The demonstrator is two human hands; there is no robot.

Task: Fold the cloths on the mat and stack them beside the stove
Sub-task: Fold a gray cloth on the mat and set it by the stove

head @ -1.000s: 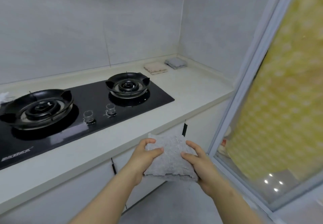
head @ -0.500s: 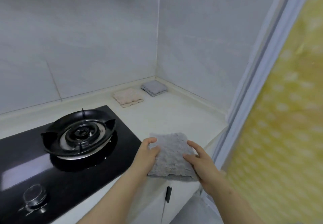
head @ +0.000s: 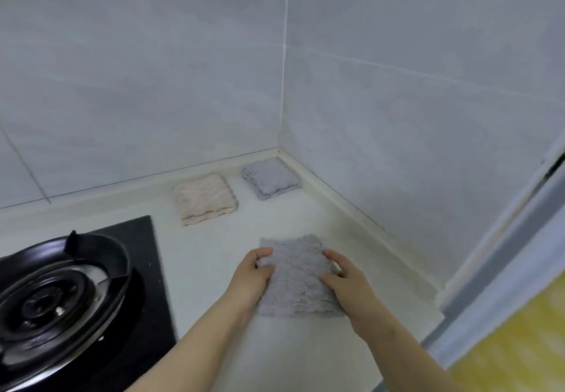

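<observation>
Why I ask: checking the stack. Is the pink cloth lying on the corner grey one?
No, the pink cloth lies beside the corner grey cloth, apart.

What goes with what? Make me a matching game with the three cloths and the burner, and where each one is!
Things:
1. grey cloth
2. beige cloth
3. lilac cloth
4. burner

Places:
a. tucked into the wall corner
b. on the black stove top
c. held between the left hand and the right hand
d. on the counter, between the stove top and the lilac cloth

Pairs: 1-c, 2-d, 3-a, 4-b
</observation>
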